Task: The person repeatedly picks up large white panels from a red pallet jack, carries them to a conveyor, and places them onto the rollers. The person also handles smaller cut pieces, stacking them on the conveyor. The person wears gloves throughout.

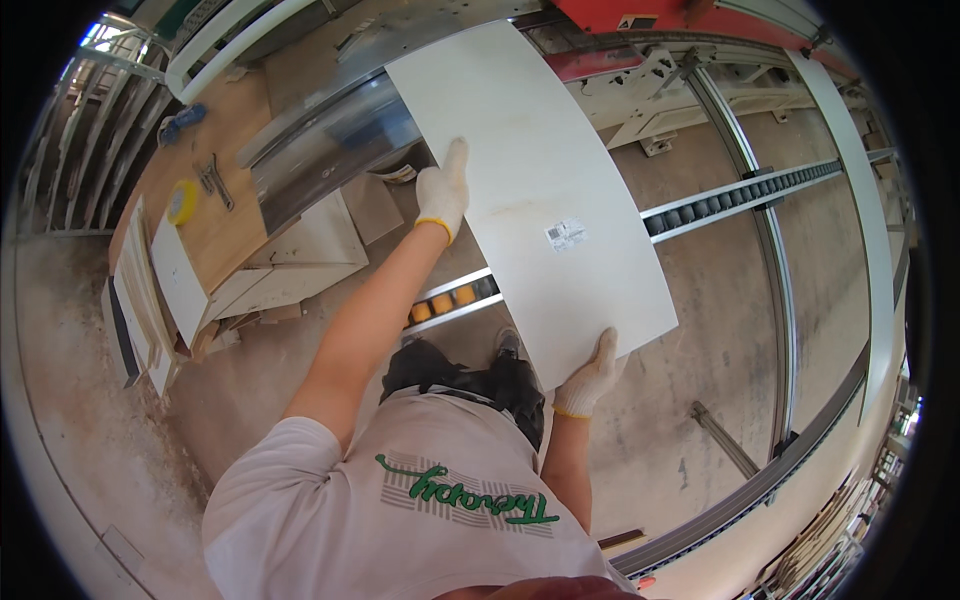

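Observation:
A long white panel (530, 130) lies in front of me, with a small printed label (567, 234) stuck on its face. My left hand (445, 190), in a white knitted glove with a yellow cuff, grips the panel's left edge. The glove's fingertips are partly hidden there. At the near right corner my right hand (588, 378), gloved the same way, holds the near edge with its thumb on top and its other fingers out of sight underneath. Below the panel a roller track (455, 300) with orange and black rollers passes from left to right.
To the left stands a wooden-topped bench (240, 100) with a yellow tape roll (182, 202), wrenches (214, 182) and a blue tool (183, 122). Boards (150, 300) lean against it. Black rollers (740, 195) and metal rails (770, 270) extend right. A red machine (660, 15) stands at the far side.

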Action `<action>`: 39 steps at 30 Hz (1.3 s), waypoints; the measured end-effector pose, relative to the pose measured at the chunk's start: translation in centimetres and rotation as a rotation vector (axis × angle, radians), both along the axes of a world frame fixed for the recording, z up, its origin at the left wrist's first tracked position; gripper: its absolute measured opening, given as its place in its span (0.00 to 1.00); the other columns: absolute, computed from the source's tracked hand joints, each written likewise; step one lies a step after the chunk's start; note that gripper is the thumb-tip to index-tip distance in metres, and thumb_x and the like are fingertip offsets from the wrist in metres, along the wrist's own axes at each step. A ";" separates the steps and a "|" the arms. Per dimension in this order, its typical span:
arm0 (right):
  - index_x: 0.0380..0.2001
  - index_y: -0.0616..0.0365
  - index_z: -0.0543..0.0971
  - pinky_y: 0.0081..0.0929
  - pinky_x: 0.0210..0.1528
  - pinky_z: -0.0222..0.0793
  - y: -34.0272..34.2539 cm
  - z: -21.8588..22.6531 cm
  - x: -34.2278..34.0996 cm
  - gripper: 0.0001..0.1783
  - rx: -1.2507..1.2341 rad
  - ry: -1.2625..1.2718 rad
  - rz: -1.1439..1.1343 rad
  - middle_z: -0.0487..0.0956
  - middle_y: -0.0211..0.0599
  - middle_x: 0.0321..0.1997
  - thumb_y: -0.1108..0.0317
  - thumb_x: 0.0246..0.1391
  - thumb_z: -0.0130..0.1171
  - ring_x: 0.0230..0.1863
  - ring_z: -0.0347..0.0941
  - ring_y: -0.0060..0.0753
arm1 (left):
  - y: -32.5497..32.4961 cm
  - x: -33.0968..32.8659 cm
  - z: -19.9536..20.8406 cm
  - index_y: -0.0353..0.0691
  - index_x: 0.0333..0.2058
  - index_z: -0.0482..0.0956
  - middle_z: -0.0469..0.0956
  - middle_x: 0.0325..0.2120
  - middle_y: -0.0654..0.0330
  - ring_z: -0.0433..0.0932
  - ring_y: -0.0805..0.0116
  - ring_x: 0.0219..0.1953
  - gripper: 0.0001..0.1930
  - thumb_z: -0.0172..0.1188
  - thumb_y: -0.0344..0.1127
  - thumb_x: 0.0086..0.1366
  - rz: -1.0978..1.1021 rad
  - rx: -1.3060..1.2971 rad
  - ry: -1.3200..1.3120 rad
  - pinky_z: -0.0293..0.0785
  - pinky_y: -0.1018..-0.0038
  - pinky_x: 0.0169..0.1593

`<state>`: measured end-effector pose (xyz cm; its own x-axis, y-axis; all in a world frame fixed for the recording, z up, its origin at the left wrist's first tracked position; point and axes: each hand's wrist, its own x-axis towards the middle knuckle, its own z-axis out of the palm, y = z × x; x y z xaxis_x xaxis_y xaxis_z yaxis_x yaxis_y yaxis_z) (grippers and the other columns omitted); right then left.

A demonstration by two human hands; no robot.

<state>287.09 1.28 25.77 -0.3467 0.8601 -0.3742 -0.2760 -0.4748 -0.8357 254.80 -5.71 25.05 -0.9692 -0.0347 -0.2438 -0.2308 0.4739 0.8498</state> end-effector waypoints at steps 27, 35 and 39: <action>0.55 0.75 0.83 0.37 0.51 0.80 39.6 -7.3 2.3 0.25 0.399 -0.443 -0.265 0.87 0.46 0.52 0.57 0.80 0.56 0.49 0.84 0.38 | 38.9 -1.9 -4.1 0.21 0.46 0.87 0.87 0.45 0.29 0.85 0.29 0.53 0.47 0.52 0.74 0.75 -0.169 0.104 -0.149 0.79 0.47 0.61; 0.53 0.56 0.91 0.53 0.38 0.87 59.7 -10.9 6.6 0.33 1.351 -1.825 0.085 0.91 0.55 0.38 0.39 0.80 0.49 0.35 0.88 0.61 | 28.4 -0.2 5.0 0.55 0.49 0.90 0.89 0.37 0.43 0.87 0.39 0.41 0.22 0.53 0.60 0.77 -1.043 -0.064 0.931 0.81 0.43 0.47; 0.52 0.78 0.85 0.55 0.60 0.82 59.5 -5.8 3.2 0.55 0.565 -1.556 -0.246 0.87 0.66 0.56 0.23 0.63 0.59 0.58 0.85 0.66 | 1.2 -1.3 7.3 0.51 0.47 0.88 0.83 0.37 0.48 0.84 0.46 0.41 0.14 0.55 0.47 0.79 -1.273 -0.019 0.657 0.81 0.54 0.40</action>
<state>290.26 60.83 19.99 0.1865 0.9715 0.1463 0.9072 -0.1131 -0.4052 253.53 -4.55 32.32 -0.2775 0.9293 0.2437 0.7775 0.0682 0.6252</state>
